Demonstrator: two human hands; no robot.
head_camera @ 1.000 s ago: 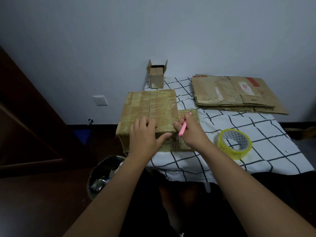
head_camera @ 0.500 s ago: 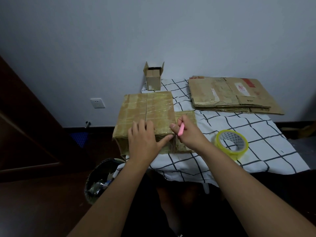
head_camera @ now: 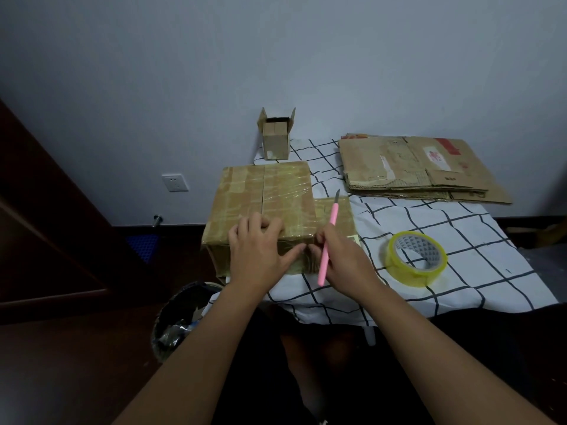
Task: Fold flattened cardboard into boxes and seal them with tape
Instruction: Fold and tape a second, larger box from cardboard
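Note:
A taped brown cardboard box (head_camera: 267, 194) sits at the table's near left corner, one flap (head_camera: 334, 210) lying flat to its right. My left hand (head_camera: 260, 250) rests on the box's near top edge, fingers curled over the edge and thumb stretched along the front face. My right hand (head_camera: 340, 256) holds a pink craft knife (head_camera: 327, 243), blade pointing up and away, and its fingertips touch the box's near right corner. A yellow-edged roll of clear tape (head_camera: 415, 257) lies on the cloth to the right.
A checked white cloth (head_camera: 460, 240) covers the table. A stack of flattened cardboard (head_camera: 414, 167) lies at the back right. A small open box (head_camera: 276, 136) stands at the back. A waste bin (head_camera: 181, 317) sits on the floor below the table's left corner.
My right hand has swung the pink knife upright, so the blade now points away over the flap. My left hand stays on the box's near edge.

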